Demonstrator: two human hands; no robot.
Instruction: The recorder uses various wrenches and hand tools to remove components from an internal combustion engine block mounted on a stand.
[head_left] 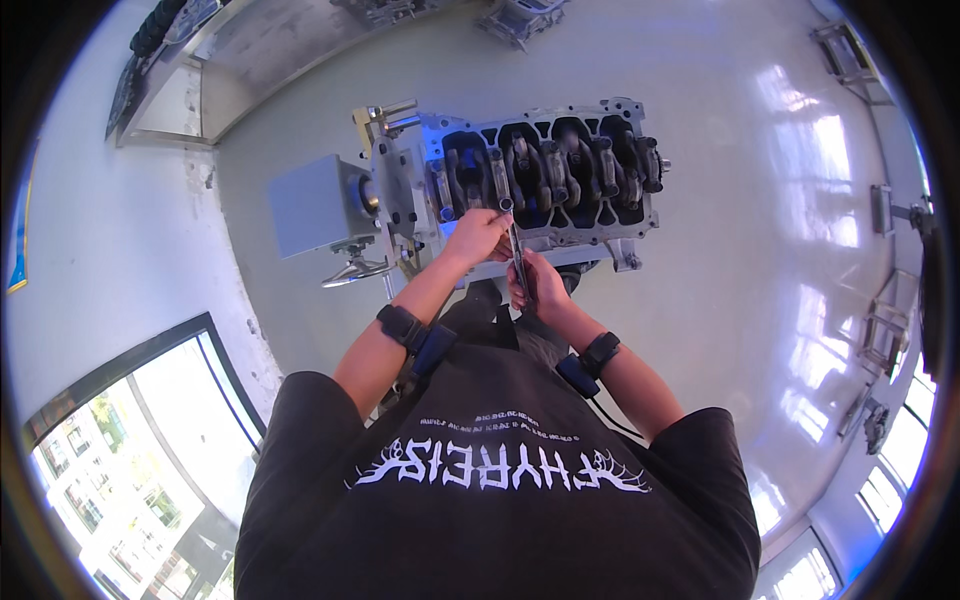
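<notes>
An engine block [640,222] lies in front of me with its open crankcase up, showing the crankshaft [556,172] and its bearing caps. A long-handled wrench [516,240] points from my body toward the block, its round head over a bolt of one bearing cap [501,178] on the near side. My right hand [540,285] is closed around the wrench's handle. Closer to the head, my left hand [482,238] has its fingers bent at the shaft, with its thumb against the tool. Part of those fingers is hidden.
The block is fixed to a stand with a grey box [320,207] and a metal crank handle [356,269] at its left. A metal bench [270,60] stands at the far left, and another metal part [522,20] rests on the floor beyond the block.
</notes>
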